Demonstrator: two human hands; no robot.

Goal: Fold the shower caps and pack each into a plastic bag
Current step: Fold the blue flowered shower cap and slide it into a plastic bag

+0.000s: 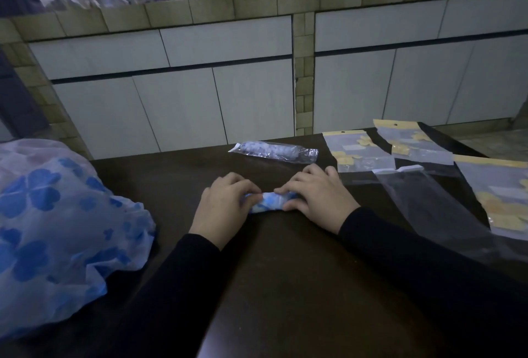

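Black sleeves [160,294] nearest the camera, both forearms coming up from the bottom edge over a dark brown table [285,286]. Left hand [225,206] and right hand [317,194] meet mid-table on one rolled shower cap [271,203], white with blue print, lying flat as a tight short roll. Left fingers curled over and clamped on the roll's left end; right fingers together, pressing down on its right end and top. Only the middle strip of the roll shows between the hands.

Pile of unfolded shower caps [57,223] at far left on the table, translucent white with blue flower shapes, crumpled, well apart from the hands. Packed cap in clear bag [274,152] lies beyond the hands near the table's far edge, long and narrow, slightly slanted, not touching either hand.

Right side: empty clear plastic bag [428,206] lies flat just beside the right wrist, white strip at its top end. Around it several flat yellow-topped packets [360,152] with yellow bits inside, some overlapping; contents too blurry to name.

Behind the table a wall of white cabinet doors [171,94] with tan tiled trim [303,77]. Scene is dim
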